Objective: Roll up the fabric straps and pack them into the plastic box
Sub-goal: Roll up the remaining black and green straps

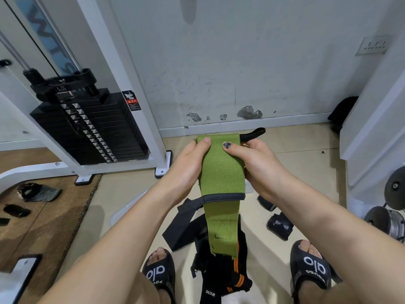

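both hands are holding the green strap (pixel 221 170) up at chest height, flat face toward the camera. left hand (pixel 186 170) is gripping its left edge, thumb pressing on the top corner; right hand (pixel 252 163) is gripping the right edge, thumb on the front face, fingers curled behind. a black loop (pixel 255 133) is sticking out at the top right. the strap's lower end is hanging down past a dark band, over the pile of black straps (pixel 210 249) lying on the floor between the 2 sandals.

plastic box: a translucent edge near the left forearm could be it, but i cannot tell.

risks, as i'm judging them:
- no roll started yet. if the first turn is going in skewed, the roll is coning and unwinding later.
- the loop is sitting at the starting end, so it's likely bulging the core and loosening the roll.
- the hanging tail is close to the pile; it could be snagging another strap and dragging it up.
- grip is on the edges only, so the fabric may be slipping under tension.

floor (pixel 295 172) is pale and smooth, with a brown mat (pixel 43 216) at left. scuffed white wall (pixel 241 73) ahead, weight stack (pixel 92 128) in a white frame at left, 2 rolled black straps (pixel 279 224) at right near metal weights.
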The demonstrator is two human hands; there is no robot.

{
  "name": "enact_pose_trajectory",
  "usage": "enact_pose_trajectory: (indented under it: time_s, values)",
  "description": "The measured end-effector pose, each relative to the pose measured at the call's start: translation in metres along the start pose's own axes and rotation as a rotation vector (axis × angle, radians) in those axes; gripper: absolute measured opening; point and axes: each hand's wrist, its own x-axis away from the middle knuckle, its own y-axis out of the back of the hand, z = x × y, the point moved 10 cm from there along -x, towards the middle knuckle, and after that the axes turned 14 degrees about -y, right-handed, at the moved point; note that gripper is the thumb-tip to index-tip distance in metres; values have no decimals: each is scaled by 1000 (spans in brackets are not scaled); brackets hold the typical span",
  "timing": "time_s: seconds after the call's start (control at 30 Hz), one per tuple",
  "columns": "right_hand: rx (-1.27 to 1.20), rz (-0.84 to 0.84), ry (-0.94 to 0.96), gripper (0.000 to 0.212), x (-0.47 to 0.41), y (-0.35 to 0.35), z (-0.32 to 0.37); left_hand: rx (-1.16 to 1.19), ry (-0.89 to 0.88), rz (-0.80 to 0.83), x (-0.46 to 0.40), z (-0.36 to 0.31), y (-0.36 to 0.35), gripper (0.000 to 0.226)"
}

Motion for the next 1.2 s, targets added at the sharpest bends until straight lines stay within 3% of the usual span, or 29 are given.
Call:
enact_pose_trajectory:
  time_s: [0.2,0.43,0.57,0.73,1.0,1.2]
  values:
    - [5,-19,-41,22,-1,2,-4,-55,-13,20,0,1,1,21]
    - [144,-372,87,14,4,31,7,-239,-105,38,-4,-8,7,28]
    - [290,-451,240,11,15,29,20,-444,-230,67,-5,-13,10,15]
    - [601,-465,405,9,22,9,28,-519,-426,177,2,-34,-13,28]
    - [617,-412,451,8,26,1,31,-399,-342,140,1,-29,-10,17]
    - [677,-397,417,8,24,1,27,-439,-353,112,5,-31,-10,12]
